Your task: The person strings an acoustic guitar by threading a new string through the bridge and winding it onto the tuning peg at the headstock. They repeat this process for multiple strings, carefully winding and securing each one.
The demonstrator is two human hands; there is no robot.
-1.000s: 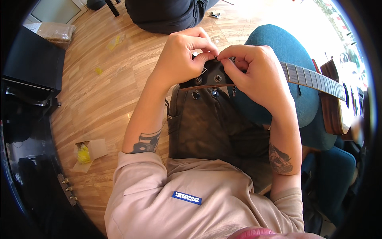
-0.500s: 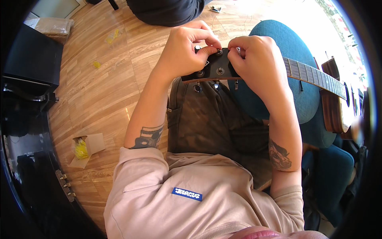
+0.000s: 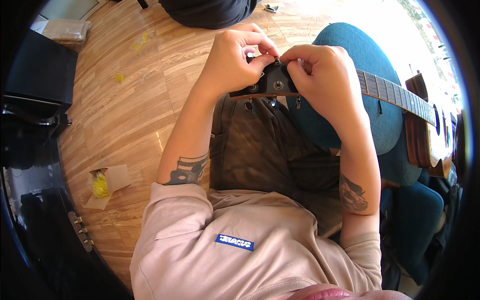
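Guitar headstock (image 3: 266,81) at the far end of dark trousers (image 3: 250,145). Left hand (image 3: 232,62): thumb and finger pinched together beside an upper tuning post (image 3: 277,61); anything thin between them too small to tell. Right hand (image 3: 325,70): nearer the post than half a second ago, so both hands again at one spot; grip closed or apart, impossible to tell. Farther out, neck (image 3: 395,96) over a teal seat (image 3: 345,37). On the wooden floor (image 3: 120,100), an open cardboard box (image 3: 118,177) with something yellow (image 3: 100,186) inside.
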